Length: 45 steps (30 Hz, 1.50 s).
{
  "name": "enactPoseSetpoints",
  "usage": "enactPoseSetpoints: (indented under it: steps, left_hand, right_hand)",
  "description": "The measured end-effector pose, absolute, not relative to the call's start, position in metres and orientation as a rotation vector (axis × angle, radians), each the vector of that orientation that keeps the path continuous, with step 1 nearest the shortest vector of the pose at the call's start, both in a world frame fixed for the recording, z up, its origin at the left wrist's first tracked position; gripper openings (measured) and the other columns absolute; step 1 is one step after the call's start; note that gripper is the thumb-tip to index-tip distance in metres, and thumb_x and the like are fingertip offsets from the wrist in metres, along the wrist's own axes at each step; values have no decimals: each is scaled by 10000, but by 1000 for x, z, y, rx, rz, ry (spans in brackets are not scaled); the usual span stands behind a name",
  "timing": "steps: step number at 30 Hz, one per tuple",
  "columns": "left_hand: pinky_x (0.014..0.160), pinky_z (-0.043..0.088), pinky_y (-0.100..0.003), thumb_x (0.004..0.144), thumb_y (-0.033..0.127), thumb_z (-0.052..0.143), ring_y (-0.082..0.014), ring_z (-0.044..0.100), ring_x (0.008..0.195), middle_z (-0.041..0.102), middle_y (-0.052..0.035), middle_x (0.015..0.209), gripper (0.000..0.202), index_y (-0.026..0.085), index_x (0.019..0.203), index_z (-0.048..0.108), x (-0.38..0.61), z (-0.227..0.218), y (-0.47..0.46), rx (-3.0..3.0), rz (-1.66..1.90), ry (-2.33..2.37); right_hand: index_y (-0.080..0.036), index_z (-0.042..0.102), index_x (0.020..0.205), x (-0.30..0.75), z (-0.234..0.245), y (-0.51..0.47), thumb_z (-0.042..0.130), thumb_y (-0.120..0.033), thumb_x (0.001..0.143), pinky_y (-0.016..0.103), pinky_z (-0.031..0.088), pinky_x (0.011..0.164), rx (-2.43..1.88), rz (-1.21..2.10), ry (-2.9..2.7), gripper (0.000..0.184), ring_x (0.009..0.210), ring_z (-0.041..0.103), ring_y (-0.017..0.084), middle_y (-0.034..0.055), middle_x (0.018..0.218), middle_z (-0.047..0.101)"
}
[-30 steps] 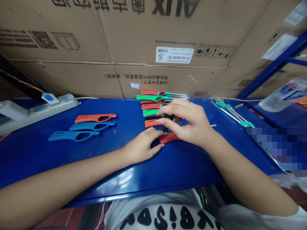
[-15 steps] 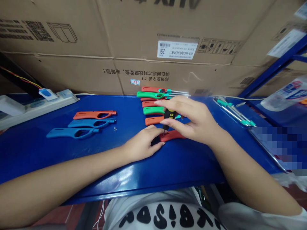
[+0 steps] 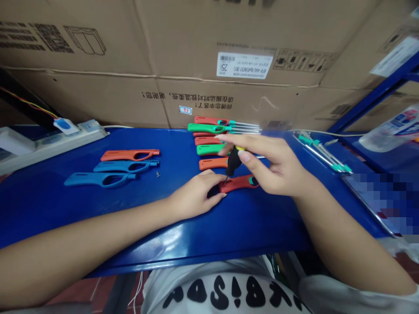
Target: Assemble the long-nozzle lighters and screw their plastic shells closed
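A red gas lighter lies flat on the blue table, and my left hand pinches its left end between thumb and fingers. My right hand grips a small black-and-yellow screwdriver, tilted, its tip down on the lighter's left end. Behind them lie several finished-looking lighters, among them an orange one and a green one with metal tubes, partly covered by my right hand. To the left are an orange handle shell and two blue handle shells, with a few tiny screws beside them.
A white power strip sits at the back left. Cardboard boxes wall off the rear. On the right are several metal tubes with teal parts, a clear plastic package and a blue rack post.
My right hand has shifted its fingers on the screwdriver, which now leans more to the right. More of the red lighter's right end shows. My left hand holds its place.
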State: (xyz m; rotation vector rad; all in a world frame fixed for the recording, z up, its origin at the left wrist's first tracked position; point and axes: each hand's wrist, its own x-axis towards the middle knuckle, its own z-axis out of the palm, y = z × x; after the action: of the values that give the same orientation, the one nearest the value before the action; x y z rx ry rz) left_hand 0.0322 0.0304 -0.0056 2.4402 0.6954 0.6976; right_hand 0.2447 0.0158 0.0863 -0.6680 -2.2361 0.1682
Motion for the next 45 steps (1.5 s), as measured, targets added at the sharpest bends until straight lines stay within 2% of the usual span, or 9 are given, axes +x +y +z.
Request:
enactPoseSetpoints:
  steps: [8,13,16,20,22,26,32,39,45]
  left_hand:
    - [951,533,-408,917,201,656,-242,651,1042,698,-105,1156,363,167,1274,599,32,-8,31,2430,698,706]
    - [952,534,-393,926,202,653,-232,654,1045,705,-107,1151,360,147,1277,604,33,-6,30,2432,731,689]
    - [934,539,-392,923,202,656,-233,656,1025,703,-107,1130,355,147,1270,605,33,-7,31,2437,728,693]
    - [920,540,-396,913,206,663,-239,655,1004,698,-106,1116,328,154,1234,618,33,-8,31,2443,711,701]
    - [928,536,-397,916,199,656,-240,654,1016,697,-105,1127,332,159,1243,615,33,-7,31,2438,718,696]
    - [911,540,-389,921,199,652,-233,655,1006,698,-94,1107,342,174,1259,611,32,-5,30,2436,710,707]
    - [859,545,-379,917,196,643,-235,659,937,702,-90,1017,213,142,1123,645,32,-6,32,2445,694,690]
    - [970,534,-393,923,191,636,-237,655,1090,706,-99,1182,342,160,1263,611,32,-4,29,2474,724,703]
    - [967,554,-383,906,184,609,-235,670,1101,710,-95,1210,377,167,1282,614,30,-2,28,2514,720,770]
  right_hand:
    - [-214,734,1091,248,87,22,736,-350,891,320,576,698,-776,-75,-2184,242,749,698,181,55,955,775]
    - [-224,651,1310,255,88,21,525,-236,1003,429,534,1015,-778,84,-2204,332,1161,674,236,84,1254,716]
    - [-279,644,1314,252,88,18,532,-185,987,348,562,955,-703,170,-2218,358,1102,692,192,36,1186,743]
    - [-256,726,1074,244,87,19,664,-260,938,342,586,826,-692,35,-2213,150,878,709,192,23,993,764]
    - [-243,724,1068,242,86,19,668,-296,937,382,575,894,-711,-5,-2225,152,964,709,225,44,1037,761]
    - [-242,610,1336,243,86,18,499,-225,1011,410,495,1068,-720,165,-2244,344,1249,617,231,70,1330,671]
    - [-233,702,1130,234,83,16,678,-273,927,346,560,879,-710,105,-2172,208,941,696,198,36,1044,750]
    - [-228,694,1086,245,81,31,720,-409,896,327,550,704,-889,196,-1976,264,770,659,169,34,985,716]
    - [-252,639,978,325,94,63,657,-415,922,413,555,836,-1037,-198,-1646,174,910,646,227,57,987,673]
